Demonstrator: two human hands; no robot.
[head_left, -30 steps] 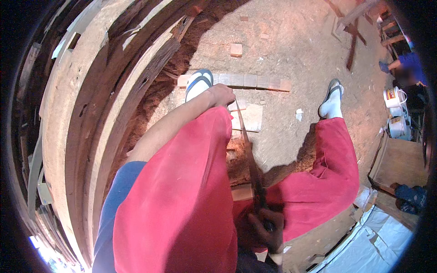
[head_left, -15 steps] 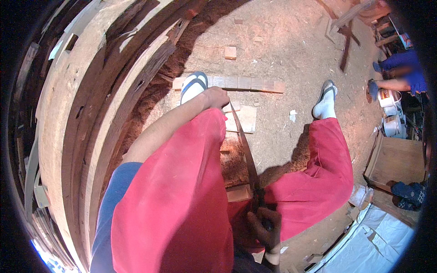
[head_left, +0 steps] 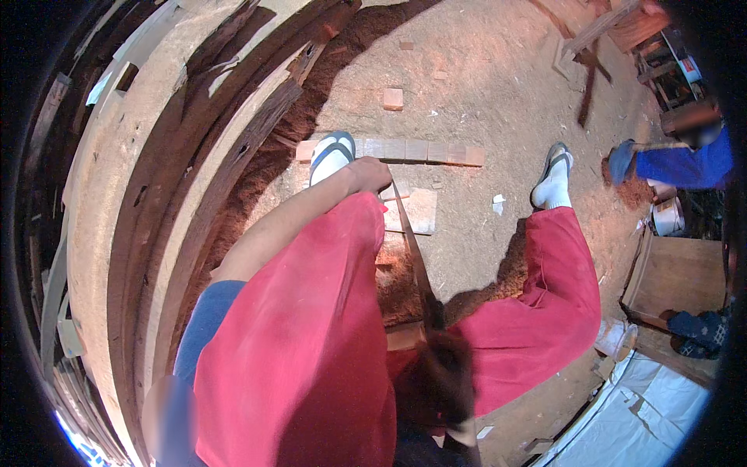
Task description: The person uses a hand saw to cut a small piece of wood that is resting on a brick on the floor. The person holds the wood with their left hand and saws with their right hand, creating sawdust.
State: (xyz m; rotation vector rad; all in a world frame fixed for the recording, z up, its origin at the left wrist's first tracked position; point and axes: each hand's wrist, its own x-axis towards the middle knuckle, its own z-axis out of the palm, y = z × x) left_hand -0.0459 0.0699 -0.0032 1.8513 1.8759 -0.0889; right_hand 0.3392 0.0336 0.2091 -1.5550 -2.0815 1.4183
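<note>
My left hand (head_left: 369, 175) is closed around the far end of a long, dark, tapering blade that looks like a handsaw's (head_left: 412, 241). It rests beside my raised left knee (head_left: 327, 257), in red trousers. From there the blade slants down and right, growing wider, to my right hand (head_left: 447, 377), which sits low between my legs. That hand is dark and smeared by motion, so its fingers and any handle in it cannot be made out. A wooden piece (head_left: 405, 336) lies beside the blade's near end. My left foot (head_left: 331, 159), in sock and sandal, is on a segmented wooden strip (head_left: 416, 150).
Large timbers (head_left: 156, 194) stand along the left. A flat board (head_left: 412, 212) and a small block (head_left: 393, 99) lie on the dusty ground. To the right are a co-worker's blue-clothed leg (head_left: 677, 167), a white bucket (head_left: 668, 216), a wooden panel (head_left: 677, 272) and a pale sheet (head_left: 630, 412).
My right hand has shifted and blurred, and the blade's near end has swung slightly left. My left hand stays closed at the far end. The co-worker's legs have moved lower and nearer the buckets.
</note>
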